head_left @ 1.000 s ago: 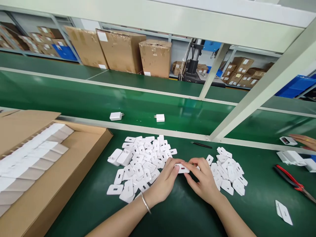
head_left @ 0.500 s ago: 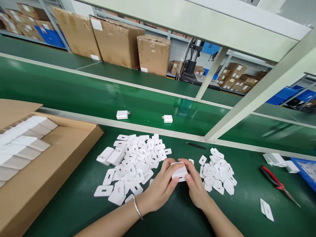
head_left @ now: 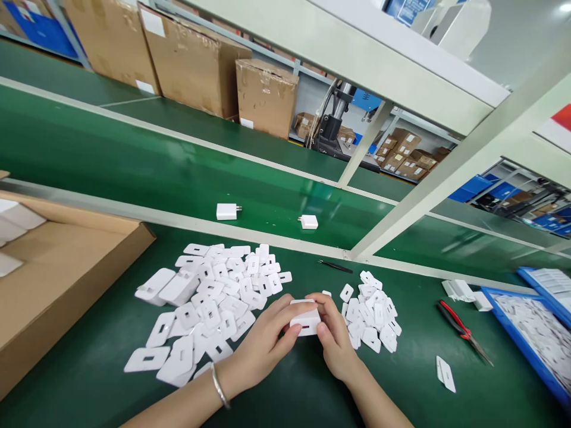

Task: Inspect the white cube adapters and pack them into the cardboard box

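Between my two hands is a white charger housing (head_left: 306, 321) with a dark slot in the side facing me. My left hand (head_left: 269, 330) grips it from the left, with fingers over the top and the thumb at the front edge. From the right, my right hand (head_left: 335, 339) closes on the same piece, thumb at the near corner. A large heap of white slotted plates (head_left: 209, 318) lies left of my hands, with a few thicker white blocks at its far left. A smaller heap of white plates (head_left: 372, 312) lies to the right.
Two white plug chargers (head_left: 227, 211) (head_left: 308, 222) sit on the green conveyor ahead. Tweezers (head_left: 336, 266), red-handled pliers (head_left: 464, 330), white pieces (head_left: 459, 290) and a blue tray (head_left: 530, 351) are to the right. An open carton (head_left: 80, 285) stands left; a metal post (head_left: 401, 208) rises ahead.
My view has swung right, so the scene sits further left and more of the blue trays shows. Both hands keep hold of the charger housing, which is tilted slightly differently. The chargers on the conveyor have shifted right relative to the frame post.
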`<action>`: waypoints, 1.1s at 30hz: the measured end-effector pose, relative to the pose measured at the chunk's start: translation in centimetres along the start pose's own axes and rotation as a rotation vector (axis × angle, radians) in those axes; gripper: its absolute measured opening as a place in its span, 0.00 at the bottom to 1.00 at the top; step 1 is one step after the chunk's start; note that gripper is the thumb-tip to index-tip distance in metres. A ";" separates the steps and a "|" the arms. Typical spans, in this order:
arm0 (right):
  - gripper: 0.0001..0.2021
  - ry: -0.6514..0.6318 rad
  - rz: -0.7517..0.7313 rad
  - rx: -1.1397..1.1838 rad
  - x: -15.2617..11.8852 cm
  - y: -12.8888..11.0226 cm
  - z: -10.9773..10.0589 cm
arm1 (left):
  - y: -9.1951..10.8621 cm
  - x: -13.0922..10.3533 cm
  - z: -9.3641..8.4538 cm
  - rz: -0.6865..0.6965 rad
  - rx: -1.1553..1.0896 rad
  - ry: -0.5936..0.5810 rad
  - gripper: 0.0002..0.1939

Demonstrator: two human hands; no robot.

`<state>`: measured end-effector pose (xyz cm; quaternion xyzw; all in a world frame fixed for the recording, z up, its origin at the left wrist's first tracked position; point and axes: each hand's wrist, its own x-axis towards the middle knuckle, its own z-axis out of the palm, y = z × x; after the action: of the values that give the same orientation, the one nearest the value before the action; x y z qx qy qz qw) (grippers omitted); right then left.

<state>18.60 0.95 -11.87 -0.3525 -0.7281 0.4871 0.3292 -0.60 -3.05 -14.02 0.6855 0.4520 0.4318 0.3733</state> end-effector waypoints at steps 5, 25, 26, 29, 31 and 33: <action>0.25 -0.006 0.034 0.019 0.2 -0.1 0.1 | -0.2 0.0 0.1 0.003 0.031 0.023 0.21; 0.19 0.057 0.065 -0.029 0.5 0.7 0.5 | 0.2 0.3 -0.4 -0.040 -0.109 -0.063 0.21; 0.19 0.067 0.066 -0.035 0.6 0.8 0.6 | 0.2 0.4 -0.4 -0.038 -0.118 -0.068 0.21; 0.19 0.069 0.063 -0.036 0.5 0.8 0.6 | 0.2 0.5 -0.4 -0.049 -0.125 -0.069 0.21; 0.20 0.049 0.057 -0.040 0.4 0.8 0.5 | 0.2 0.6 -0.4 -0.056 -0.115 -0.058 0.21; 0.20 0.034 0.053 -0.049 0.3 0.7 0.4 | 0.1 0.6 -0.3 -0.056 -0.089 -0.053 0.21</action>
<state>18.22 1.22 -12.57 -0.3879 -0.7245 0.4715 0.3197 -0.75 -2.49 -13.65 0.6665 0.4412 0.4228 0.4271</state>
